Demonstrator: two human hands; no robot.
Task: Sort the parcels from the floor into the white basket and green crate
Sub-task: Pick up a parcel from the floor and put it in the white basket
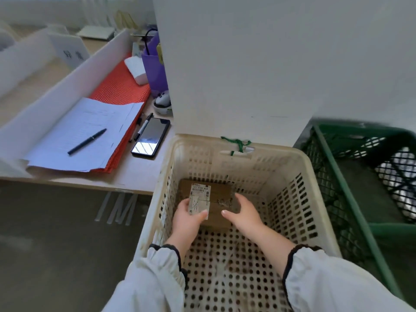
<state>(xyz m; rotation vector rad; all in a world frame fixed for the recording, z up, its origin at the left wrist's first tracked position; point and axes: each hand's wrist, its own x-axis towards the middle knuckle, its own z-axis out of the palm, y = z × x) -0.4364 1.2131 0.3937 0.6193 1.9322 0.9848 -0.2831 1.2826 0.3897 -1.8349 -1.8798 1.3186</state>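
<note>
Brown parcel [217, 192] sits low in the white basket [313, 176], centre frame. Left hand [188, 219] grips its left edge with curled fingers [201, 214], thumb on the label. Right hand [244, 213] wraps its right side. Green crate [350, 199] stands at right.

One basket [281, 152], one crate [338, 179] to its right. One parcel [219, 191], inside the basket. Two grips on it: left grip [188, 218] and right grip [244, 212], with two white sleeves [153, 278]. One green cord [236, 144] at the basket's far rim. On the worktop [135, 174] at left: one phone [150, 137], one paper stack [67, 122], one red mat [119, 91], one purple bag [155, 68], one white block [136, 68]. Two pens: one on the papers [87, 141], one beside the phone [144, 127]. A possible third is unclear.
</note>
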